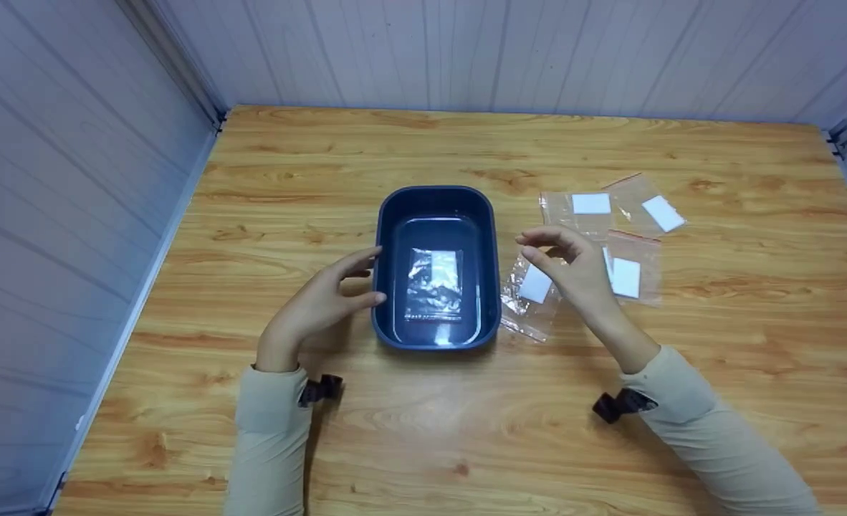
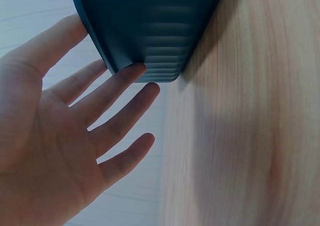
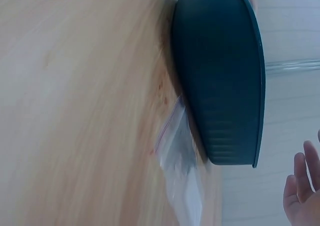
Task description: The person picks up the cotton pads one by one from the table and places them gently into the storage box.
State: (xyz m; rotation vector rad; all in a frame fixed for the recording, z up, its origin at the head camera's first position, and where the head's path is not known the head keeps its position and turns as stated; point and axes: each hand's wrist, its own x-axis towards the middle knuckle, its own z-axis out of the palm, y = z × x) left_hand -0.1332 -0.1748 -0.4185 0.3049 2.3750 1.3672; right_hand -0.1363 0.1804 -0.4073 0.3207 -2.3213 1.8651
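A dark blue rectangular tub [image 1: 488,258] stands on the table, with one clear zip bag [image 1: 423,287] lying flat inside it, a white piece showing through. My left hand [image 1: 319,301] is at the tub's left side, thumb and fingertips at the rim; in the left wrist view its fingers [image 2: 112,93] are spread and fairly straight. To the right of the tub, my right hand [image 1: 581,276] is over another zip bag [image 1: 536,284], fingers loosely bent and nothing held between them. That bag [image 3: 181,158] lies close beside the tub in the right wrist view.
Several more clear zip bags with white pieces lie at the right, among them a back bag [image 1: 556,206], a far-right bag [image 1: 635,211] and a nearer one [image 1: 649,269], partly overlapping. Pale panel walls [image 1: 459,57] border the wooden table [image 1: 423,437] behind and at the sides.
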